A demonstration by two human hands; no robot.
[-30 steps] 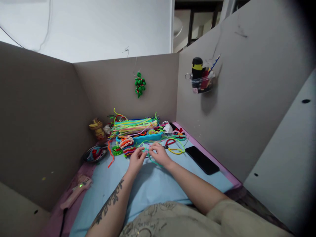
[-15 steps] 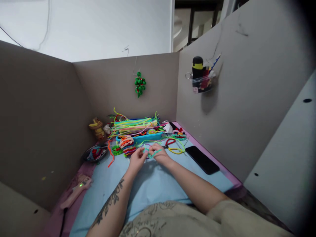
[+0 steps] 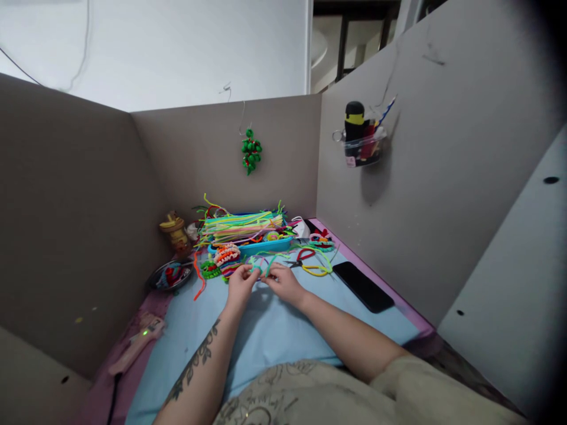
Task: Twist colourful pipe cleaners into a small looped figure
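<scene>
Turquoise pipe cleaner (image 3: pixel 269 267) pieces are pinched between my two hands, above the middle of the blue cloth. My left hand (image 3: pixel 241 287) has thumb and forefinger closed on one part. Close beside it, my right hand (image 3: pixel 284 284) grips another part, its fingers curled. A thin purple strand shows behind the fingertips; whether it is held I cannot tell. Scissors (image 3: pixel 295 263) with red and yellow loops at the handle end lie just right of my right hand. Left of my left hand are an orange-and-pink braided piece (image 3: pixel 227 253) and a striped one (image 3: pixel 230 270).
A blue tray (image 3: pixel 266 246) heaped with pipe cleaners (image 3: pixel 243 225) stands at the back. A black phone (image 3: pixel 363 287) lies right, a pink glue gun (image 3: pixel 137 345) with its cord left, near a dark bowl (image 3: pixel 157 277). Grey panels (image 3: pixel 230 153) enclose the table.
The turquoise pipe cleaner's free end has swung from pointing right to standing more upright. My right hand has turned and lowered slightly; my left hand has shifted a little left.
</scene>
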